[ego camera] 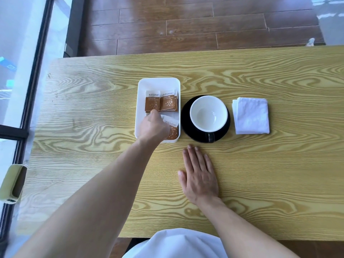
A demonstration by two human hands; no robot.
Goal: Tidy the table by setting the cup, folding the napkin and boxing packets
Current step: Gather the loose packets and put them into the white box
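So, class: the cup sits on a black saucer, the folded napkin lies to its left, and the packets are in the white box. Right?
Not quite. The head view shows the folded napkin lying to the right of the cup, not its left. The black saucer and packets in the white box are as stated.

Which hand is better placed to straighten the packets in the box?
Left. The left hand is already inside the white box, fingertips on the packets; the right hand lies flat on the table.

Bright daylight from window (16,71) at left; soft shadows, sheen on floor (186,25), wide-angle bending at edges.
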